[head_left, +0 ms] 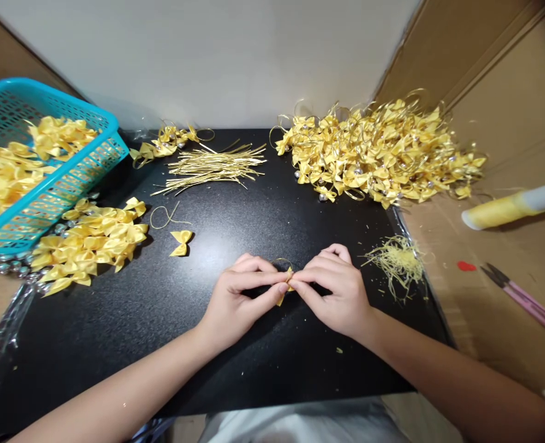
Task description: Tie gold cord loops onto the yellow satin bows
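Near the front middle of the black table, my left hand (pixel 249 289) pinches a small yellow ribbon bow (pixel 280 301) between thumb and forefinger. My right hand (pixel 334 286) meets it from the other side, thumb and forefinger closed at the bow's middle. A thin gold cord loop sticks up behind the fingertips; most of the bow is hidden by them. Left of my hands lies a single yellow bow (pixel 181 243), with a loose curled gold cord (pixel 168 216) just behind it. Farther back rests a bundle of straight gold cords (pixel 217 165).
A turquoise basket (pixel 81 169) of bows stands at the left, with a bow pile (pixel 97 240) and silver bells (pixel 18 267) beside it. Looped bows (pixel 374 154) heap at the back right. Cord scraps (pixel 397 261), pink snips (pixel 526 301) and a yellow-wrapped tube (pixel 503 211) lie right.
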{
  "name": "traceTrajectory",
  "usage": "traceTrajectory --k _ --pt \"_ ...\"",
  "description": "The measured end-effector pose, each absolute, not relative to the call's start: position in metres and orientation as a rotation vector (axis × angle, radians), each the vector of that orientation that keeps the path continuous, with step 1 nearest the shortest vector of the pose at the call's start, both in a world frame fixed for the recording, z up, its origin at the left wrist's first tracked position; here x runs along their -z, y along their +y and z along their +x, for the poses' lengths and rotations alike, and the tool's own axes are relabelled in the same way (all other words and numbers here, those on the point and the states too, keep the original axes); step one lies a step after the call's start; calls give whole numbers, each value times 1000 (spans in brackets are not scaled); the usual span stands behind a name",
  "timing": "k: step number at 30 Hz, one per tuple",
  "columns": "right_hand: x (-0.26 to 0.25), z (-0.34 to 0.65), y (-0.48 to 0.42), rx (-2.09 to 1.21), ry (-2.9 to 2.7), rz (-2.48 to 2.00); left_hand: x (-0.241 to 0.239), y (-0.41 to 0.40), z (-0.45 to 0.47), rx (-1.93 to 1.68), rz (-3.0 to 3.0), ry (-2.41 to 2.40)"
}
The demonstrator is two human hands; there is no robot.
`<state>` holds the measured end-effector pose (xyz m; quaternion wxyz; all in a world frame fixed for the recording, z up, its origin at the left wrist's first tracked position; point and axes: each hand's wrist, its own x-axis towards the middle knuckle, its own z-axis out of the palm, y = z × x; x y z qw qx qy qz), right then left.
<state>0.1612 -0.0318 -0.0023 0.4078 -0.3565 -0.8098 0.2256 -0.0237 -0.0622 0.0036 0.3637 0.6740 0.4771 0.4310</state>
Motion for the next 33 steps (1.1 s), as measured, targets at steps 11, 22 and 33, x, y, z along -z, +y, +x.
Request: traceTrajectory --k 11,22,33 --pt "2 163 -34 -678 -2161 -944 0 -62 -25 -1064 2040 1312" --pt "0 162 -37 -740 -2121 -984 -3 -61 -24 -964 2102 1345" --pt "-3 164 -32 -844 -2081 -953 -6 -59 -26 -884 1974 1328"
